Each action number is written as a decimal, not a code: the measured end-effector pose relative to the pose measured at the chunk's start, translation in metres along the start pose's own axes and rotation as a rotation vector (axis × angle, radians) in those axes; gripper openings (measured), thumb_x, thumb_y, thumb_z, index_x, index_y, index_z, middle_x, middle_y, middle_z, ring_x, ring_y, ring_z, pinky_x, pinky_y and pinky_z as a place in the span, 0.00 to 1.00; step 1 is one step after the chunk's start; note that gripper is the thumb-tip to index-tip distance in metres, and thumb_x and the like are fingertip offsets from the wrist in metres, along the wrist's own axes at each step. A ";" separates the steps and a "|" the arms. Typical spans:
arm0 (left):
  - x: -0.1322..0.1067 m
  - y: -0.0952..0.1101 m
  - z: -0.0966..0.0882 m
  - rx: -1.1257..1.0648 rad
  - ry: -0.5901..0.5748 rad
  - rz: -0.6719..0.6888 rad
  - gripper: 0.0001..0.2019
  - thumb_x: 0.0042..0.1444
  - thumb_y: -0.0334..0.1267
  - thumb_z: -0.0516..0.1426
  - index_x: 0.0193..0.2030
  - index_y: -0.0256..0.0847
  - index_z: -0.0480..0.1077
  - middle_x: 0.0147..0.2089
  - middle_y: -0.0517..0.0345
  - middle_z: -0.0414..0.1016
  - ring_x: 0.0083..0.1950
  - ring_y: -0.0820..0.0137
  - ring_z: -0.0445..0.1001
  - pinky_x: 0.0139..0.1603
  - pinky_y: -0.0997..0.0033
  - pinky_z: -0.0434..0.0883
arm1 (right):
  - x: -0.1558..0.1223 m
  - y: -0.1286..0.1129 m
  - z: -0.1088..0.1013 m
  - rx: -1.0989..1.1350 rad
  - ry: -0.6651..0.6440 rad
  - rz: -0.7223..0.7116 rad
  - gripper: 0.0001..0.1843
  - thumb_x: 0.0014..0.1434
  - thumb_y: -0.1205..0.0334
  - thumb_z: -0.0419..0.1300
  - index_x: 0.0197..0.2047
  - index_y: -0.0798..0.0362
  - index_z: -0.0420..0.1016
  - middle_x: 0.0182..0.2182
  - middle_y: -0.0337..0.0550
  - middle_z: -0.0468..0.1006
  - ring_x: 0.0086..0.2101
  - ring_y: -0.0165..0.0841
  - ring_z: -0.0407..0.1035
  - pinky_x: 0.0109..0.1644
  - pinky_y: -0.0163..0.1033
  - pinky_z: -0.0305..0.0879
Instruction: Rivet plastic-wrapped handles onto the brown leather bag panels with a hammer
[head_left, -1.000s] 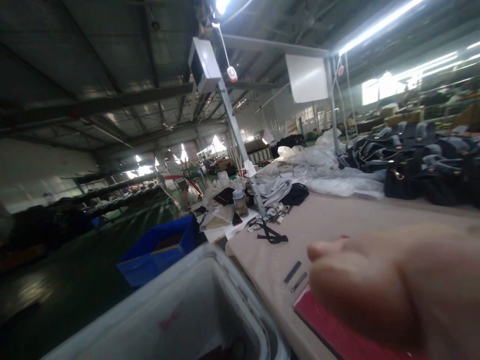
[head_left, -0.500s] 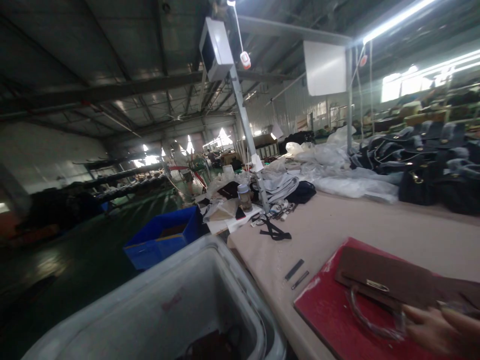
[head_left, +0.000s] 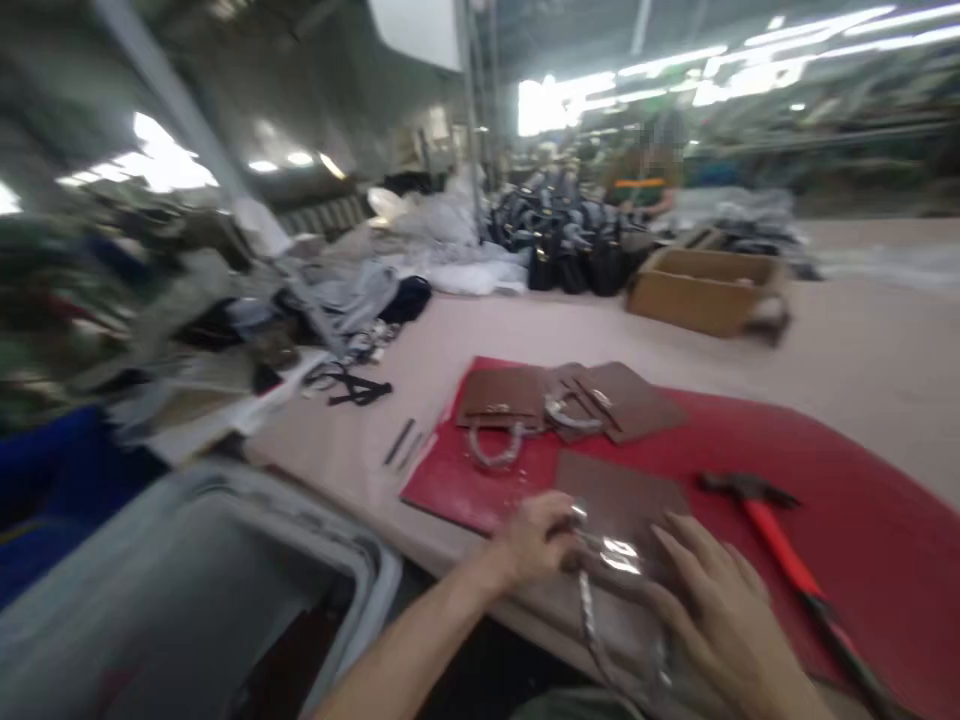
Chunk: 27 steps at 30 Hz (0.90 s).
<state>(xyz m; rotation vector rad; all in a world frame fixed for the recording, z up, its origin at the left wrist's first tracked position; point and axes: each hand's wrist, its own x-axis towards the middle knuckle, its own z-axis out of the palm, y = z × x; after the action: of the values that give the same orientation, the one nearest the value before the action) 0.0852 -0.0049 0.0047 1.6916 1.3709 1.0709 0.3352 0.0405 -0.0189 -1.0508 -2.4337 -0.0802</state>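
Note:
A flat brown handbag piece lies at the near edge of a red board, with a shiny metal clasp and a handle in clear wrap hanging toward me. My left hand is closed on its left edge near the clasp. On its right side rests my right hand, fingers stretched out and thumb apart. Similar brown pieces with wrapped handles lie farther back on the board. A hammer with a red and black handle lies right of my right hand. Motion blurs the view.
A grey bin stands left of the table, with dark reddish-brown things inside; beyond it is a blue crate. Black straps, a cardboard box and black bags are on the table. A person is behind.
My view has swung right and down, bringing both hands, the hammer and the cardboard box into sight. Earlier, only one blurred hand showed, beside a brown piece at the right edge.

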 end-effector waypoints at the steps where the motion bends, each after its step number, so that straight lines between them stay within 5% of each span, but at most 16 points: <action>1: 0.000 -0.006 0.002 -0.017 0.019 0.021 0.06 0.55 0.30 0.58 0.38 0.39 0.76 0.44 0.52 0.78 0.48 0.64 0.76 0.53 0.65 0.72 | -0.013 0.000 -0.009 -0.018 -0.070 0.039 0.25 0.67 0.50 0.51 0.63 0.50 0.69 0.63 0.58 0.68 0.62 0.53 0.62 0.61 0.65 0.61; 3: 0.000 -0.017 0.003 -0.037 0.019 0.035 0.07 0.55 0.28 0.57 0.40 0.39 0.75 0.47 0.52 0.78 0.49 0.65 0.76 0.54 0.65 0.71 | -0.023 -0.005 -0.017 -0.013 -0.239 0.124 0.29 0.66 0.52 0.52 0.66 0.53 0.66 0.67 0.58 0.62 0.67 0.52 0.54 0.66 0.65 0.55; 7: -0.003 -0.023 0.000 -0.024 0.000 0.051 0.09 0.56 0.28 0.57 0.43 0.39 0.74 0.50 0.52 0.78 0.51 0.66 0.76 0.56 0.65 0.71 | -0.017 -0.020 -0.018 0.054 -0.367 0.231 0.30 0.65 0.56 0.52 0.68 0.56 0.63 0.70 0.58 0.57 0.69 0.50 0.48 0.69 0.64 0.47; 16: -0.008 -0.033 0.003 0.073 0.082 0.173 0.07 0.59 0.31 0.59 0.44 0.40 0.74 0.49 0.51 0.80 0.52 0.64 0.79 0.55 0.63 0.75 | -0.028 -0.009 -0.019 0.084 -0.329 0.301 0.35 0.66 0.51 0.52 0.71 0.60 0.57 0.71 0.60 0.54 0.70 0.50 0.45 0.70 0.64 0.43; 21: -0.017 -0.038 0.008 0.113 0.127 0.305 0.06 0.60 0.31 0.59 0.44 0.41 0.74 0.50 0.50 0.79 0.51 0.65 0.79 0.54 0.63 0.76 | -0.037 -0.012 -0.011 -0.024 -0.330 0.325 0.32 0.69 0.58 0.48 0.71 0.65 0.57 0.71 0.61 0.53 0.70 0.51 0.46 0.70 0.64 0.41; 27: -0.023 -0.037 0.007 0.045 0.225 0.126 0.05 0.62 0.35 0.59 0.43 0.40 0.75 0.49 0.50 0.81 0.52 0.63 0.80 0.57 0.60 0.76 | -0.044 -0.019 -0.005 -0.053 -0.296 0.314 0.31 0.69 0.60 0.49 0.71 0.64 0.56 0.71 0.59 0.53 0.70 0.50 0.45 0.70 0.62 0.40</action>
<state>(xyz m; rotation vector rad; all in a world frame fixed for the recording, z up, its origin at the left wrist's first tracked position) 0.0747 -0.0205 -0.0357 1.7509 1.4517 1.3450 0.3503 -0.0038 -0.0321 -1.5506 -2.4960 0.1240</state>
